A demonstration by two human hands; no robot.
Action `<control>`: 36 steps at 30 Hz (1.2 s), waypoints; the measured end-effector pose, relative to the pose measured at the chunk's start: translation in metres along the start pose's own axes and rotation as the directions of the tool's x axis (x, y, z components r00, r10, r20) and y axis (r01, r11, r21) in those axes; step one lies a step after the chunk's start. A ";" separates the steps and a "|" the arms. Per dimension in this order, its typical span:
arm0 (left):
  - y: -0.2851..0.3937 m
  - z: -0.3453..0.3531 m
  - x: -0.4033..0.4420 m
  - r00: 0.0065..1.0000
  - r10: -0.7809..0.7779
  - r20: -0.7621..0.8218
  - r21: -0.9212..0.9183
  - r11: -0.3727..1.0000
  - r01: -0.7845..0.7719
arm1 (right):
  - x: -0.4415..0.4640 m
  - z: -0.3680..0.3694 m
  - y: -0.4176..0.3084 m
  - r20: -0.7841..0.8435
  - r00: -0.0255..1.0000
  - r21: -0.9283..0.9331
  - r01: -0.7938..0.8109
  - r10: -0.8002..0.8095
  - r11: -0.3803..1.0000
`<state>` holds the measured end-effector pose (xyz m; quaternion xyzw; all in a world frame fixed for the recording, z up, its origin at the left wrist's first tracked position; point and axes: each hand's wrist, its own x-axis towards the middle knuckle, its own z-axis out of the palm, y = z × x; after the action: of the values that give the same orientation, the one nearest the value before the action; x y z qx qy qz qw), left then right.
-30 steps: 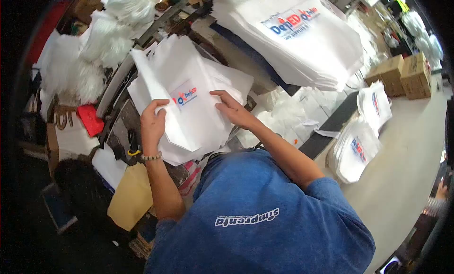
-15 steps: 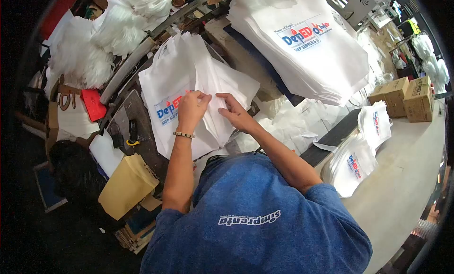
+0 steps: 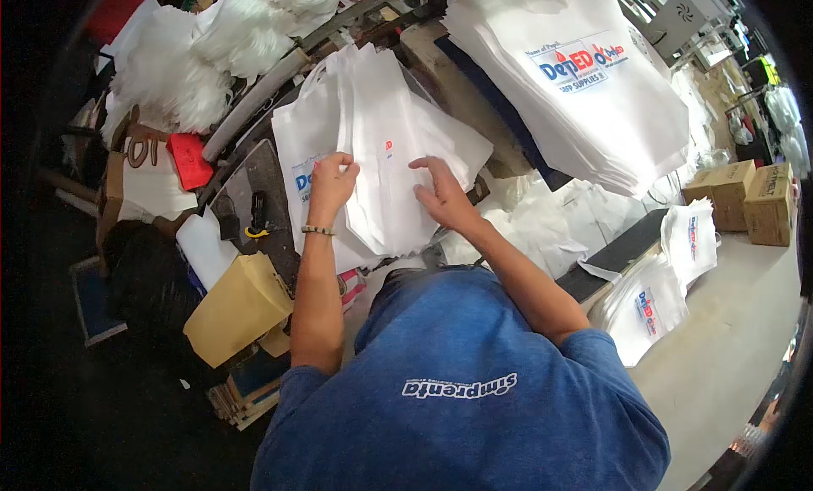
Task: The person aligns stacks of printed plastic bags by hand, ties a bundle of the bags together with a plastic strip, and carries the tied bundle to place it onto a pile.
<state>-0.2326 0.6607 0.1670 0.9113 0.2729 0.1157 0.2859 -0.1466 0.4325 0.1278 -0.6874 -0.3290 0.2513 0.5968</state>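
A: Scene, biggest first?
B: Pale tabletop (image 3: 728,338) at right. Then a big white stack (image 3: 610,144) ahead, print facing up. Then a loose white pile (image 3: 394,207) right in front of the person. Small printed stacks (image 3: 635,321) by the table's near edge.
A: How far along?
B: Partway, I'd judge. Printing looks done wherever a print shows: big stack, small stacks, part of the loose pile. That pile looks mid-handling: uneven edges, raised folds, pieces fanned out on the right. Can't count what's left.
A: Grip?
B: Left hand (image 3: 330,186): thumb and fingers close together at a raised edge of the loose pile, left of its middle. Can't tell if a piece is pinched. Right hand (image 3: 446,196): thumb and index well parted over the pile's right part, nothing visibly held.
A: Pile versus hands?
B: Under and between them. Smallest bit: a red-and-blue print fragment (image 3: 389,149) in the gap.
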 end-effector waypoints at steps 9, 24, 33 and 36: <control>0.029 -0.008 -0.011 0.989 -0.055 -0.140 -0.105 0.994 0.041 | 0.017 -0.005 -0.011 0.063 0.995 -0.021 0.084 -0.082 0.996; 0.038 -0.066 -0.026 0.995 0.099 -0.014 0.204 0.974 -0.094 | 0.025 -0.008 -0.028 0.131 0.955 0.056 -0.276 0.267 0.960; 0.052 -0.099 -0.023 0.988 0.154 -0.011 0.301 0.943 -0.143 | 0.029 -0.005 0.013 0.289 0.920 0.237 -0.337 0.265 0.911; 0.027 -0.058 -0.022 0.987 0.163 -0.006 0.245 0.957 -0.156 | 0.026 -0.005 0.015 0.306 0.918 0.247 -0.333 0.253 0.910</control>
<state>-0.2600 0.6562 0.2287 0.9568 0.2145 0.1161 0.1582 -0.1235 0.4477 0.1149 -0.5925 -0.2575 0.4749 0.5976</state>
